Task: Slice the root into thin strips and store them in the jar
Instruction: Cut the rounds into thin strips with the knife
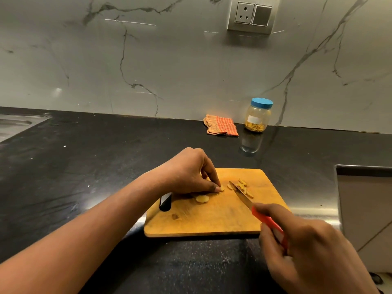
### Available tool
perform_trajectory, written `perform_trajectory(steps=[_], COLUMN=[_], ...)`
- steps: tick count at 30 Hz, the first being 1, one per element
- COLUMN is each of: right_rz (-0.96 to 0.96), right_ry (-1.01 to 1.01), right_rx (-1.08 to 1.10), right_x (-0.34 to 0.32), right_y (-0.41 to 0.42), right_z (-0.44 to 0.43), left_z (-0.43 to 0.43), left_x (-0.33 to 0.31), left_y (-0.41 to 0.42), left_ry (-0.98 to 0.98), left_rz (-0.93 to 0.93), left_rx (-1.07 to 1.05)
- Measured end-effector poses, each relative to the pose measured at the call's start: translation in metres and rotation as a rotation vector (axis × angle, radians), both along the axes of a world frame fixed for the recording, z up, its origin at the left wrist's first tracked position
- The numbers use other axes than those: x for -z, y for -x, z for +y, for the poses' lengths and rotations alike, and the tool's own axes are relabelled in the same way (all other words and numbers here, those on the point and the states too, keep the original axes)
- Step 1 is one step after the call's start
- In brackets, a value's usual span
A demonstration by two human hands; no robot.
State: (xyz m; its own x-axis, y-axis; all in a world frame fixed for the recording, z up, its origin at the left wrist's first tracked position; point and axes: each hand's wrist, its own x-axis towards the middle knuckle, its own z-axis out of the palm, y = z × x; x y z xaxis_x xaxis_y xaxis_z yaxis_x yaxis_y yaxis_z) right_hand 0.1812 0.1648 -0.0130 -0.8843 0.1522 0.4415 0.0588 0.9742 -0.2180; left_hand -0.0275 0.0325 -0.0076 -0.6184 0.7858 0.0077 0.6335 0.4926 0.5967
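A wooden cutting board lies on the black counter. My left hand pinches a small pale root slice against the board with thumb and forefinger. Another round root slice lies just in front of that hand. My right hand grips the red handle of a knife, whose blade tip rests beside a pile of thin yellow strips on the board. A clear jar with a blue lid stands by the wall, with strips in its bottom.
An orange checked cloth lies left of the jar. A black object with a white stripe sits at the board's left edge. A steel sink is at the far left. The counter drops off at the right.
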Motion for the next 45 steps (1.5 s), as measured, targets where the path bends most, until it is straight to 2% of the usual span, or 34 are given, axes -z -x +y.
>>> perform_trajectory(steps=[7,12,24,32,39,45], right_rz=[-0.03,-0.059,-0.091,-0.106,-0.161,-0.078], right_ry=[0.051,0.042,-0.033,0.01,-0.09,-0.098], right_rx=[-0.004,-0.069,-0.033,-0.093,-0.064,-0.132], right_x=[0.001,0.003,0.01,0.012,0.015,0.009], right_y=[0.003,0.006,0.012,0.021,0.026,0.012], right_z=[-0.007,-0.007,-0.004,-0.003,-0.006,0.006], left_z=[0.0,0.0,0.001,0.002,0.001,0.001], left_x=[-0.001,-0.001,-0.002,-0.001,-0.002,-0.002], left_y=[0.0,0.0,0.0,0.001,-0.001,-0.002], left_ry=[0.012,0.022,0.029,0.042,0.043,0.044], left_rz=[0.015,0.02,0.026,0.037,0.039,0.016], left_rx=[0.033,0.045,0.039,0.041,0.03,0.018])
